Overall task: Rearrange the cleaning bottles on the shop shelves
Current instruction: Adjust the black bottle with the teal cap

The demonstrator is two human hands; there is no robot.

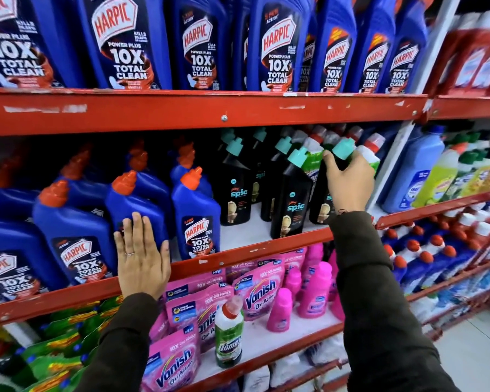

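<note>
On the middle shelf stand blue Harpic bottles with orange caps at the left and black Spic bottles with teal caps at the right. My right hand grips the neck of the rightmost black Spic bottle, just under its teal cap. My left hand lies flat, fingers spread, against the front of a blue Harpic bottle at the shelf's edge. Another black Spic bottle stands just left of the held one. A blue Harpic bottle stands between my hands.
Large blue Harpic bottles fill the top shelf. Below, pink Vanish pouches and bottles share a shelf with a lone green Domex bottle. Green and white bottles sit behind the black ones. More cleaners fill the rack at the right.
</note>
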